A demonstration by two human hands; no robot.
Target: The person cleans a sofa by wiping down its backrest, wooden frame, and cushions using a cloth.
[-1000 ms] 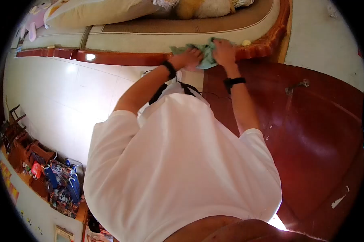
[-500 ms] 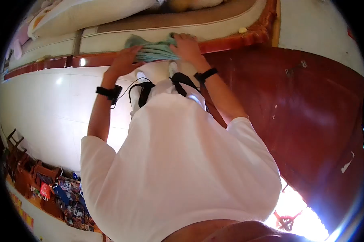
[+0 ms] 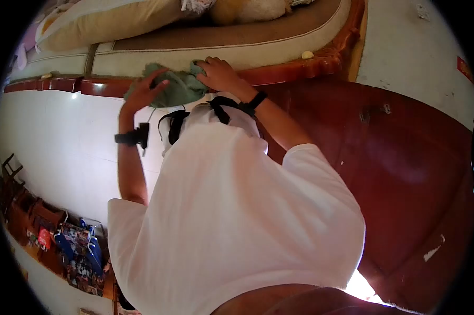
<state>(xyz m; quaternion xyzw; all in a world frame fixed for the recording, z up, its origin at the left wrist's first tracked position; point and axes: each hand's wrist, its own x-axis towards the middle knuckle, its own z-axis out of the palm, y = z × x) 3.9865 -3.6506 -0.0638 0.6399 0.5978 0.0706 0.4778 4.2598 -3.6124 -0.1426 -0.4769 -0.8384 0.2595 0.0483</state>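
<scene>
Left grip (image 3: 140,94) is spread at the left end of the crumpled green fabric cloth (image 3: 181,90); right grip (image 3: 221,77) touches its right end, cannot tell if pinching. Long axis runs sideways along the glossy red-brown wooden rim (image 3: 284,74) of beige-and-brown padded furniture (image 3: 237,39). Pale shiny floor (image 3: 63,136) left, dark-red panel (image 3: 405,163) right.

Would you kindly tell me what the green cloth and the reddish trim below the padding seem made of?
The green cloth: soft, matte textile, judging by its limp folds; fibre unclear. The reddish trim: probably varnished wood, given its sheen and carved-looking corner.
</scene>
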